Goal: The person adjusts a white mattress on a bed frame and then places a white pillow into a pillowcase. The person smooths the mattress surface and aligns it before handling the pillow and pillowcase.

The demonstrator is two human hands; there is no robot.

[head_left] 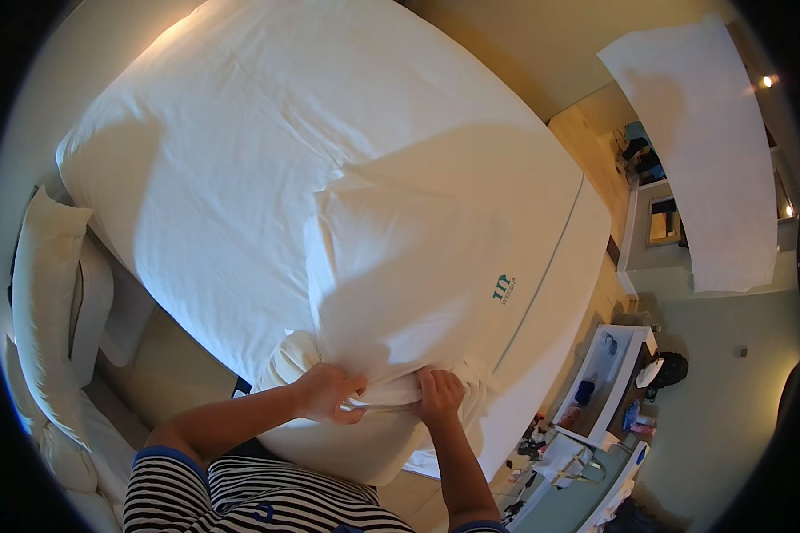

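A white duvet cover (400, 240) with a thin grey stripe and a small green printed mark lies over the near side of the bed, wrinkled and bunched at its near edge. My left hand (327, 393) is at that edge, its fingers curled round a gathered fold. A short way to the right, my right hand (441, 394) grips the same bunched edge, knuckles up. Between my hands the fabric is drawn into a thick roll. The fingertips of my right hand are hidden in the cloth.
White bedding (231, 80) covers the rest of the wide bed. At left, a white pillow (49, 240) leans on a pale seat. To the right stand an open white cabinet (603, 377) holding small items and a white bag (562, 462). A white panel (707, 160) is at upper right.
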